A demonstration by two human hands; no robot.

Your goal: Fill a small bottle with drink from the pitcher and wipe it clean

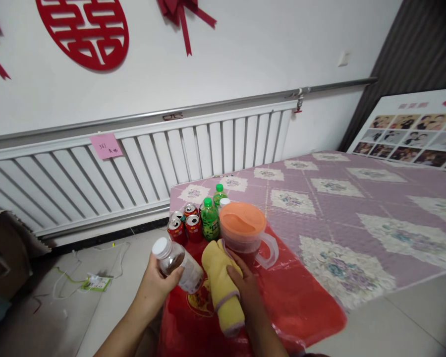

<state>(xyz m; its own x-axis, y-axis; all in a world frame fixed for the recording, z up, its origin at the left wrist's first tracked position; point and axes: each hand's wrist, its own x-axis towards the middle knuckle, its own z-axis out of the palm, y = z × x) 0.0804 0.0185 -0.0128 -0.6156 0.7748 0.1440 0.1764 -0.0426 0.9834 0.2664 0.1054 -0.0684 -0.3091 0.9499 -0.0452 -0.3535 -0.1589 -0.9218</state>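
Below a red 囍 cutout (84, 34), left hand (161, 278) grips labelled bottle (181, 267), right hand (246, 283) yellow cloth (222, 285)

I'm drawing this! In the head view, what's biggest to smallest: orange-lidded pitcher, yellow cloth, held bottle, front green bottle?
1. Orange-lidded pitcher and yellow cloth: too alike to rank; the cloth looks nearer.
2. Held bottle
3. Front green bottle

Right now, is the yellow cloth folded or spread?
Bundled up, not spread: the yellow cloth forms a thick roll in the right hand.
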